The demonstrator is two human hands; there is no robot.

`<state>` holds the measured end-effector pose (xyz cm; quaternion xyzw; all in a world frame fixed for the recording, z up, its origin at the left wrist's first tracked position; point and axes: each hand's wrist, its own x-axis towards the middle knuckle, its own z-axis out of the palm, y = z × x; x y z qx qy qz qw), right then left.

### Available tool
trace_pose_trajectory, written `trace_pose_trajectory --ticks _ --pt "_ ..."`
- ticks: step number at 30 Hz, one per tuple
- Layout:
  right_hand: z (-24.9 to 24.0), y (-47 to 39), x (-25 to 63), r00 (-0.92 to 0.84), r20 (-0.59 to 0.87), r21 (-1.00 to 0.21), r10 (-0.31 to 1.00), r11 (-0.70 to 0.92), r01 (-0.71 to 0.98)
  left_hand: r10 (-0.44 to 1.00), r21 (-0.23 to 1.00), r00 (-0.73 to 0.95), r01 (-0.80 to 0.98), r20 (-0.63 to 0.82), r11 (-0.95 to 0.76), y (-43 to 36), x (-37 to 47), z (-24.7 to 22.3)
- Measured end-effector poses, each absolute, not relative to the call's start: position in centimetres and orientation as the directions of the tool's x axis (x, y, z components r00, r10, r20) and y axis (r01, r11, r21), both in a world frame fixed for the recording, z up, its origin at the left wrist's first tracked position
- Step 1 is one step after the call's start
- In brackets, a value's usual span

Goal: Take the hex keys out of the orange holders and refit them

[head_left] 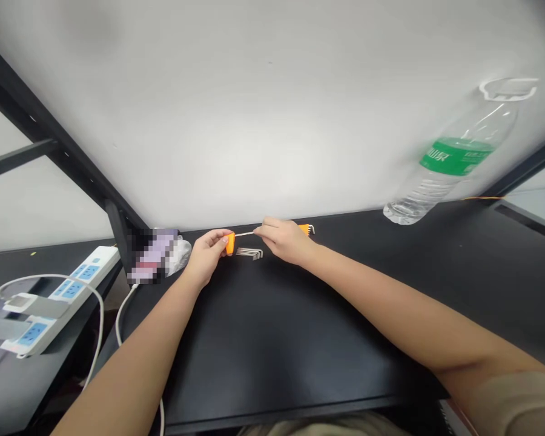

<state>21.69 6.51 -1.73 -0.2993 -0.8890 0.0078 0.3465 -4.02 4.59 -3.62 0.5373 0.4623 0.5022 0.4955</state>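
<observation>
My left hand (208, 254) is closed on an orange holder (230, 243) above the back part of the black table. A thin metal hex key (244, 234) runs from the holder to the fingertips of my right hand (279, 238), which pinch its other end. Several L-shaped hex keys (249, 252) lie side by side on the table just below and between my hands. Behind my right hand, partly hidden by it, a second orange holder (304, 229) with metal keys sits near the wall.
A large clear bottle (456, 156) with a green label stands at the back right. On the left are a white power strip (79, 284) with cables, a black metal frame (68, 151) and a crumpled clear plastic item (178, 255). The black table (272, 351) meets a pale wall.
</observation>
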Motion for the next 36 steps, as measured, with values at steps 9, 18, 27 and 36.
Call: trace_pose_trajectory --ticks 9,18,27,36 --pt "-1.3 4.4 20.4 -0.662 0.558 -0.305 0.501 0.865 0.398 0.964 0.998 0.258 -0.036 0.059 -0.052 3.1 -2.8 -2.6" --pt "-2.2 6.4 21.2 -0.536 0.352 -0.465 0.767 0.640 0.611 0.982 0.998 0.185 -0.060 0.035 -0.024 3.3 -3.2 -2.7" --pt "-2.2 6.5 21.2 -0.574 0.121 -0.402 0.810 0.569 0.718 0.983 0.986 0.091 0.026 0.160 -0.163 3.5 -3.5 -2.7" --pt "-1.8 7.1 22.0 -0.449 -0.036 -0.331 0.893 0.413 0.848 0.991 0.994 0.111 0.062 0.082 -0.089 3.5 -3.7 -2.5"
